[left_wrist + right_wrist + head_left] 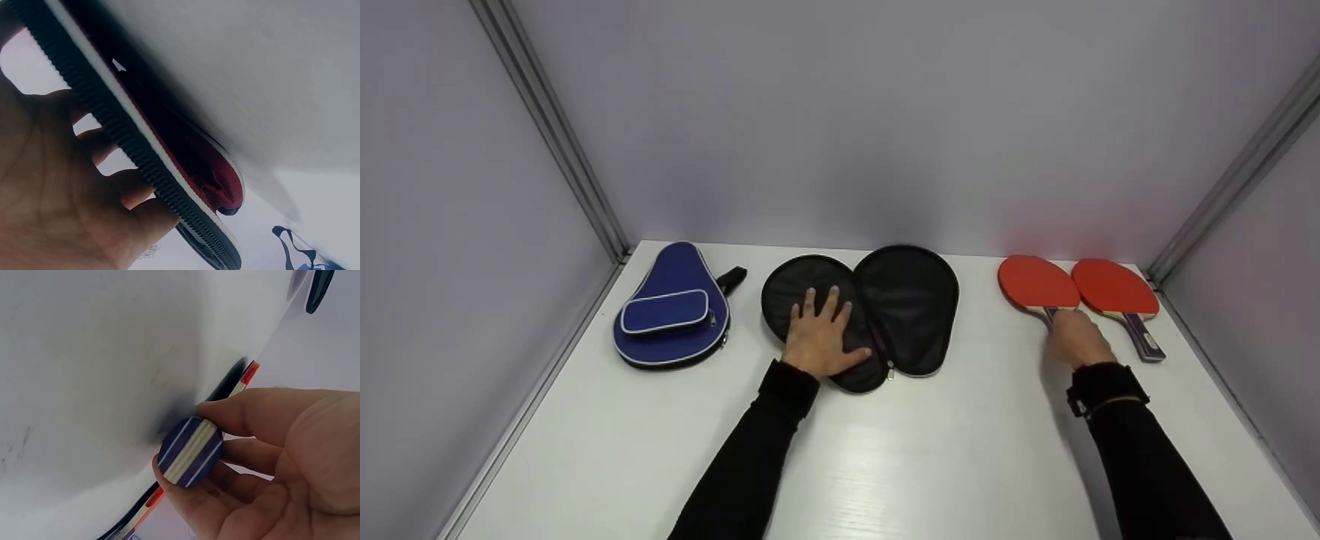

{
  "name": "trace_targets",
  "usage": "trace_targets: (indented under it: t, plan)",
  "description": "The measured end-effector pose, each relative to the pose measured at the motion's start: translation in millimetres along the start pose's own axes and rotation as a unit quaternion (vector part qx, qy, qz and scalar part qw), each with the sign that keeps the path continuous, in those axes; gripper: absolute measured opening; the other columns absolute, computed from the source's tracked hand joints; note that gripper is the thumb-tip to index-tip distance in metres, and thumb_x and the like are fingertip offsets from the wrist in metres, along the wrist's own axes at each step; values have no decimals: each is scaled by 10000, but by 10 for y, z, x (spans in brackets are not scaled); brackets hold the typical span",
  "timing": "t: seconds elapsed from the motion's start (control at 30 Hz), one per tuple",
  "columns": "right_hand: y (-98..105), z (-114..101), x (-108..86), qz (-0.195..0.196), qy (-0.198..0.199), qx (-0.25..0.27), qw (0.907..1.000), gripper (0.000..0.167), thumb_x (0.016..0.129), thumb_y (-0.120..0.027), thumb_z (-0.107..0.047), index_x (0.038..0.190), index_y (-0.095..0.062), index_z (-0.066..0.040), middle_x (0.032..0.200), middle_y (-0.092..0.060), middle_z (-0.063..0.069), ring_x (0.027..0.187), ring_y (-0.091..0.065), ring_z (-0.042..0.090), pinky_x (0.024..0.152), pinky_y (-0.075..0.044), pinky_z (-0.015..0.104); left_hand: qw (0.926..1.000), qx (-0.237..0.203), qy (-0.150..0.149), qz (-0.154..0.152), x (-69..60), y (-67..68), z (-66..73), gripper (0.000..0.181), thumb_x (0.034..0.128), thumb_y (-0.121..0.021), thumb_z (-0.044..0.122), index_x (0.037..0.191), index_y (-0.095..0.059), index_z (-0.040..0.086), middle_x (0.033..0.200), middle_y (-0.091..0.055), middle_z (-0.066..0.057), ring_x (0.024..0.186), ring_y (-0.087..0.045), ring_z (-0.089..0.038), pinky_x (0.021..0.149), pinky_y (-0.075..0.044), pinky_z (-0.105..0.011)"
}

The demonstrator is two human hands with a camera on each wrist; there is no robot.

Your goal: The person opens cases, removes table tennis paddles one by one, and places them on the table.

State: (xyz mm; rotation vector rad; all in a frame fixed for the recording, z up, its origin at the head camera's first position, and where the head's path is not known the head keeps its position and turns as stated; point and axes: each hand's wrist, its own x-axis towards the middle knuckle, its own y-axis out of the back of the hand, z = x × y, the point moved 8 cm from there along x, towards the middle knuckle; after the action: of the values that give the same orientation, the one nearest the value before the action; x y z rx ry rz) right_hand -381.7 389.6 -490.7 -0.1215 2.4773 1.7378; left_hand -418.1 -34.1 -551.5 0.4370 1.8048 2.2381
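Note:
My left hand [819,337] lies with spread fingers on the left half of an unzipped black paddle case [911,300], which is opened out. In the left wrist view the zip edge [121,143] runs past the fingers, and a dark red lining [211,169] shows inside. Farther right, my right hand [1078,339] grips the handle of a red table tennis paddle [1037,281]. The striped butt of that handle [190,451] shows between thumb and fingers in the right wrist view. A second red paddle [1114,287] lies just right of it.
A blue paddle case [675,266] with white piping, a front pocket and a black strap [732,279] lies at the left of the white table [885,457]. Grey walls [840,127] with metal corner posts [562,135] enclose the back and sides.

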Motion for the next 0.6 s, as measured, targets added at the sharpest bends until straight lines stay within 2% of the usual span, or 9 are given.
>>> trace_targets:
  t: [0.1,0.23,0.3,0.4,0.5,0.6]
  plan:
    - [-14,21,12,-46,3,-13,10000,253,974,-536,156,1173,-675,229,951,-618,250,827,-544,334,700,-554,431,10000,41,-4,-11,-11,20,18,1062,1032,-701,816,1823,-448,154,1972,-241,-170,1809,-185,-602,1420,-297,-818]
    - [-17,10,12,105,-65,-11,9999,332,992,-537,122,1280,-657,237,1025,-667,305,856,-584,360,737,-582,500,10000,29,-1,-25,-24,36,28,1058,1036,-708,803,1819,-450,141,1969,-244,-180,1807,-183,-605,1421,-292,-820]
    - [-5,-31,11,306,-41,-26,9995,287,1019,-584,77,1259,-670,206,1008,-683,301,844,-621,368,724,-598,532,10000,49,-2,-38,-29,37,31,1064,1032,-705,812,1818,-453,141,1968,-249,-180,1807,-188,-603,1418,-299,-820]
    - [21,-154,9,689,88,-140,9975,188,1059,-660,-21,1114,-712,151,943,-684,285,811,-673,382,678,-615,559,9998,168,1,-66,-21,25,29,1079,1025,-680,848,1820,-454,156,1969,-252,-170,1809,-200,-593,1413,-321,-812]
    - [43,-328,-6,1100,303,-261,9931,273,1095,-698,-100,1173,-737,159,1060,-730,357,914,-756,481,730,-673,641,9995,280,17,-133,-2,-5,19,1091,1016,-658,878,1826,-449,177,1975,-244,-155,1815,-198,-580,1414,-333,-801]
    - [44,-524,-31,1448,561,-209,9876,372,1113,-708,-124,1343,-725,167,1280,-741,411,1120,-765,569,869,-688,714,9993,280,26,-252,12,-33,13,1108,1007,-664,888,1835,-432,187,1983,-218,-143,1823,-168,-574,1426,-314,-794]
